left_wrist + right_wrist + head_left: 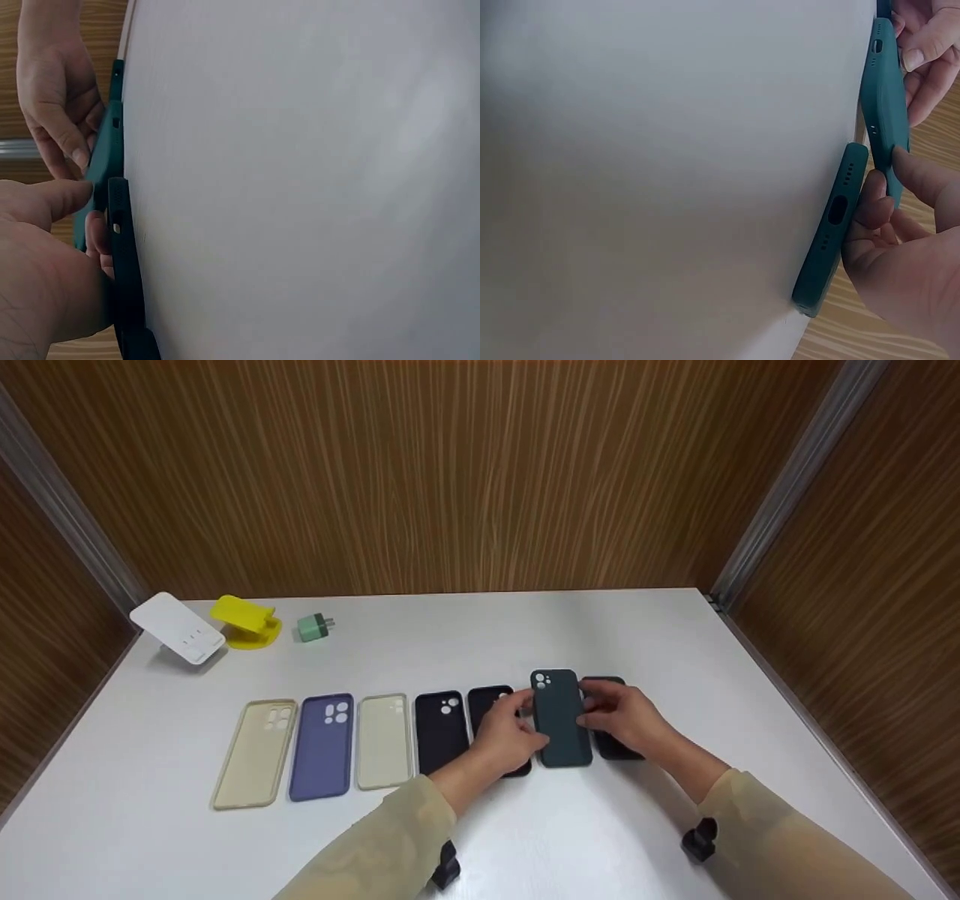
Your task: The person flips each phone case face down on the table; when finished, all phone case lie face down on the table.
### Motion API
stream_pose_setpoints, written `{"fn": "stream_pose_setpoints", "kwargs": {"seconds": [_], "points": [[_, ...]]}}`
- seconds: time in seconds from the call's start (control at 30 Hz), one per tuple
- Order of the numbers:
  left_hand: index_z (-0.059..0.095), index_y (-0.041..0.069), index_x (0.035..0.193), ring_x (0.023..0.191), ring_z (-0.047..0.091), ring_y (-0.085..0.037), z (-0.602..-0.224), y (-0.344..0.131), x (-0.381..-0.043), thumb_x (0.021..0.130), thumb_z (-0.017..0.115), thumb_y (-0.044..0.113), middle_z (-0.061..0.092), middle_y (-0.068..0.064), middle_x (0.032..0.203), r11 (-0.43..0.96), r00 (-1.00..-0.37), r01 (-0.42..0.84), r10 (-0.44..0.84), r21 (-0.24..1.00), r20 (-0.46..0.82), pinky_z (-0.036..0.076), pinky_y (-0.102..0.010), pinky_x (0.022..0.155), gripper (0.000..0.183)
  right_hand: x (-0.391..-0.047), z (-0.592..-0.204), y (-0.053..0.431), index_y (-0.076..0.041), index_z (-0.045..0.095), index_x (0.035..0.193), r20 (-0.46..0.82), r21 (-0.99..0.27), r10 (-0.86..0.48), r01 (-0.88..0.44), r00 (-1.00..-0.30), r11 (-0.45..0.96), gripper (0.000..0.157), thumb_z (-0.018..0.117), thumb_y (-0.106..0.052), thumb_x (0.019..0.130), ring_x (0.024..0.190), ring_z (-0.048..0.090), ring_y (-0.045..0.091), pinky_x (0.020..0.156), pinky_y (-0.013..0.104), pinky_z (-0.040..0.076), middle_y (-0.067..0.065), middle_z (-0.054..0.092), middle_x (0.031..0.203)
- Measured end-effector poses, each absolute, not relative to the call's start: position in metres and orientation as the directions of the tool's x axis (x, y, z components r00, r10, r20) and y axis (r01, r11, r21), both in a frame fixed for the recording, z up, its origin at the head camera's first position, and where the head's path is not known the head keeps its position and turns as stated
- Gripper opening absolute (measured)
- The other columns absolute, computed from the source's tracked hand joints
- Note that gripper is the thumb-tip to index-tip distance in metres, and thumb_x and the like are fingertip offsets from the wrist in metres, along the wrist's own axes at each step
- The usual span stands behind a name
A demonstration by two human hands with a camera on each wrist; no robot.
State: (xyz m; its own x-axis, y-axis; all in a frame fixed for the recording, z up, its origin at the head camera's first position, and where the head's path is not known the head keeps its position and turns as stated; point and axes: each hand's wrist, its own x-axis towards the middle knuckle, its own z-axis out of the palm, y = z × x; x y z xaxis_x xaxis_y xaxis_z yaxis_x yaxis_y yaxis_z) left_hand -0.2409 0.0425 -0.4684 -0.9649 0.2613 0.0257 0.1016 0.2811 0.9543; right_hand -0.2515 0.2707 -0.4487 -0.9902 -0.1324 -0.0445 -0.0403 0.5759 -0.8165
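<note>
A dark green phone case (pixel 561 720) lies back up between my hands, near the right end of a row of cases. My left hand (pixel 510 735) holds its left edge with thumb and fingers. At the opposite edge my right hand (pixel 626 716) pinches it; the thumb is on the back in the right wrist view. Another dark green case (pixel 829 232) sits right beside it, partly hidden under my right hand. Below my left hand is a black case (pixel 480 701), mostly covered. In the left wrist view the held case (pixel 112 146) is seen edge-on.
Leftward in the row are a black case (pixel 441 735), an off-white case (pixel 384 742), a purple case (pixel 321 750) and a cream case (pixel 251 757). Behind them stand a white stand (pixel 176 626), a yellow stand (pixel 251 622) and a green plug adapter (pixel 312 628). Wood-grain panels enclose the white table (pixel 600 840).
</note>
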Motion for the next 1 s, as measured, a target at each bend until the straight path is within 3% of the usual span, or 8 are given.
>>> {"fn": "stream_pose_setpoints", "kwargs": {"seconds": [0.3, 0.87, 1.0], "points": [[0.055, 0.0, 0.15, 0.075, 0.061, -0.008, -0.4685, 0.0433, -0.2391, 0.083, 0.079, -0.01, 0.062, -0.016, 0.131, 0.301, -0.967, 0.101, 0.253, 0.948, 0.022, 0.055, -0.022, 0.066, 0.072, -0.251, -0.4485, 0.2703, 0.003, 0.056, 0.15, -0.041, -0.795, -0.142, -0.054, -0.989, 0.604, 0.061, 0.079, -0.007, 0.095, 0.108, 0.067, 0.028, 0.096, 0.039, 0.055, 0.018, 0.071, 0.121], [0.051, -0.001, 0.153, 0.081, 0.063, -0.008, -0.4655, 0.0431, -0.2389, 0.086, 0.079, -0.008, 0.06, -0.016, 0.133, 0.34, -0.967, 0.081, 0.254, 0.937, -0.008, 0.056, -0.022, 0.071, 0.073, -0.249, -0.4477, 0.2691, 0.004, 0.054, 0.151, -0.044, -0.81, -0.149, -0.053, -0.988, 0.585, 0.061, 0.077, -0.006, 0.095, 0.114, 0.067, 0.031, 0.094, 0.033, 0.056, 0.021, 0.069, 0.128], [0.051, 0.0, 0.154, 0.08, 0.062, -0.008, -0.4643, 0.0437, -0.2385, 0.086, 0.079, -0.007, 0.062, -0.013, 0.127, 0.343, -0.969, 0.058, 0.246, 0.938, -0.03, 0.055, -0.022, 0.069, 0.074, -0.2491, -0.4484, 0.2691, 0.003, 0.054, 0.152, -0.054, -0.81, -0.141, -0.04, -0.989, 0.585, 0.061, 0.076, -0.004, 0.095, 0.114, 0.066, 0.031, 0.095, 0.033, 0.056, 0.021, 0.069, 0.129]]}}
